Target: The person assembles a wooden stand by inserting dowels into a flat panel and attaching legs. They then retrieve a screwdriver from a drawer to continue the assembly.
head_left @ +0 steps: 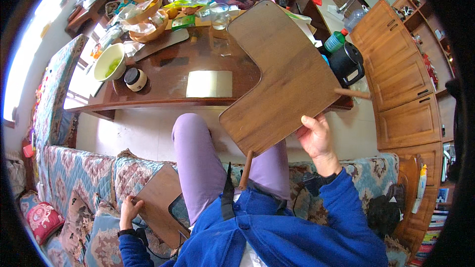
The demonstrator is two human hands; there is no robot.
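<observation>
My right hand (319, 141) grips the lower edge of a large brown wooden board (292, 76), thumb on its face. The board has a curved notch on its left side and is held tilted over my right thigh and the table's edge. One short round wooden leg (246, 170) sticks out at its bottom corner, another leg (352, 93) at its right. On the sofa at my left, my left hand (129, 210) pinches the edge of a second, smaller brown wooden panel (161, 200), which has a dark cutout. Its lower end is partly hidden by my arm and jacket.
The glossy wooden table (163, 76) ahead carries a green bowl (110, 63), a dark-lidded jar (135, 79), a glass (219, 17), fruit baskets (148, 27) and a black kettle (346, 62). The patterned sofa (91, 163) lies behind me; wooden cabinets (403, 74) stand at right.
</observation>
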